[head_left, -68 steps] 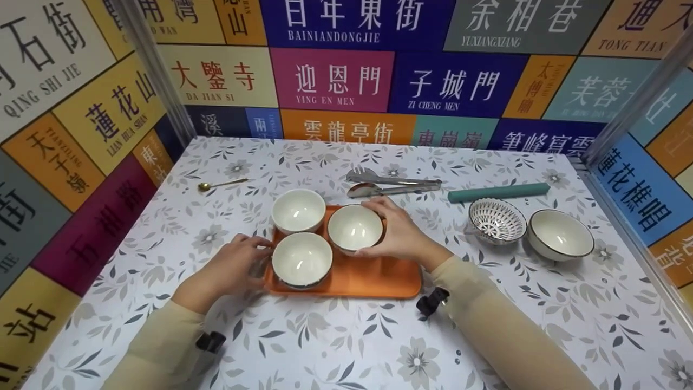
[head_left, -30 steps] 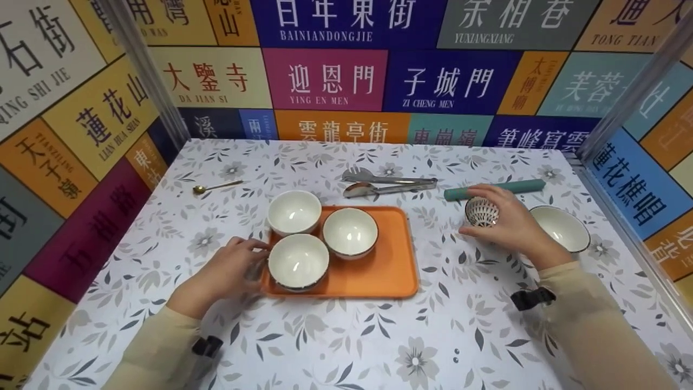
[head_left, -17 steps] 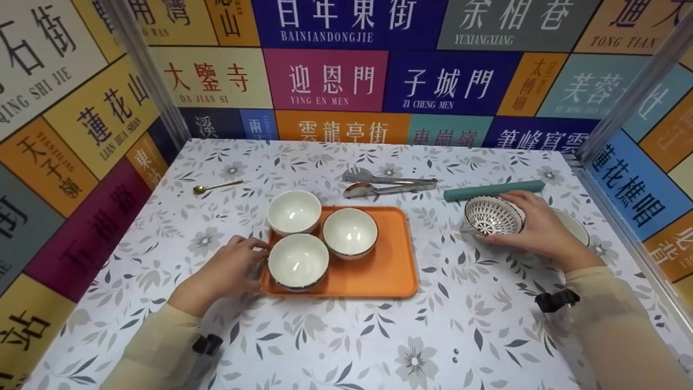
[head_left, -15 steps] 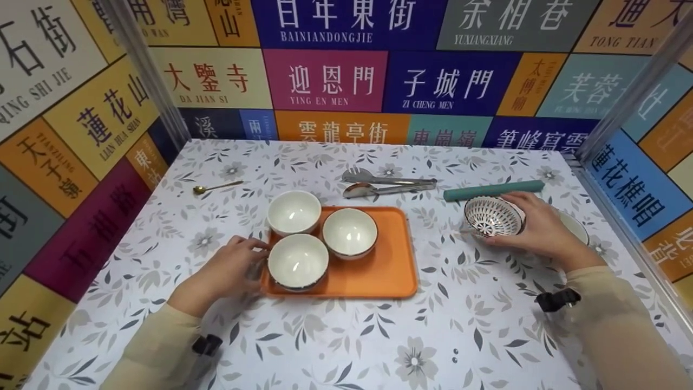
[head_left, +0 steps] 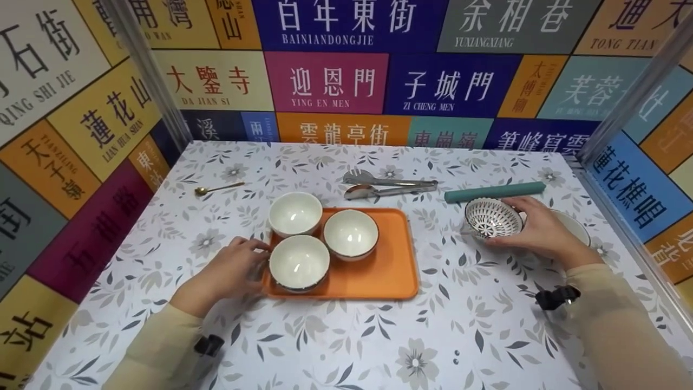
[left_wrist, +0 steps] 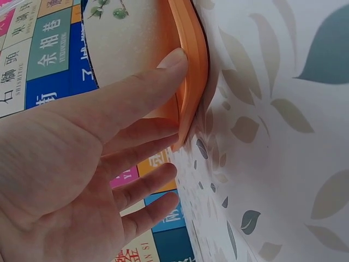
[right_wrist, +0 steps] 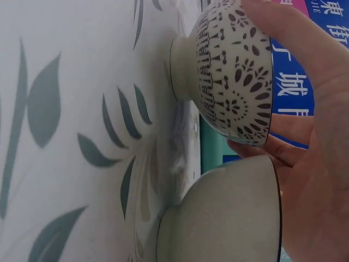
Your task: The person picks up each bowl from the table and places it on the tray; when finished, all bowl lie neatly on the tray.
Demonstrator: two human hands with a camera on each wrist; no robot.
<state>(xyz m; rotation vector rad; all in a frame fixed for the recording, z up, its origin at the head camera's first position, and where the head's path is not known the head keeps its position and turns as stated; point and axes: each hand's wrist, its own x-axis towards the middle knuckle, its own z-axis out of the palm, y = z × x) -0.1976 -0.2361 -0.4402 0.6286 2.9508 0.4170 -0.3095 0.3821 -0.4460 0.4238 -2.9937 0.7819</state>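
Note:
My right hand (head_left: 541, 230) holds a small bowl with a dark pattern (head_left: 492, 218) by its right side, thumb in front and fingers behind. In the right wrist view that patterned bowl (right_wrist: 232, 76) has its foot close to the tabletop. My left hand (head_left: 230, 271) is at the left end of an orange tray (head_left: 392, 260). In the left wrist view its thumb touches the tray's rim (left_wrist: 195, 65) and its fingers are fairly straight. On the tray sit three white bowls: a rear one (head_left: 295, 214), a front one (head_left: 299, 264) and a right one (head_left: 351, 234).
Partly behind my right hand stands another plain bowl (head_left: 571, 225), right beside the patterned one. A green rod (head_left: 495, 192) lies behind them. Metal tongs (head_left: 390, 184) lie behind the tray, and a small gold spoon (head_left: 219, 188) at the back left. Printed walls enclose the table.
My right hand has let go of the right white bowl on the tray, moved right and taken hold of the patterned bowl. The left hand has stayed at the tray's end.

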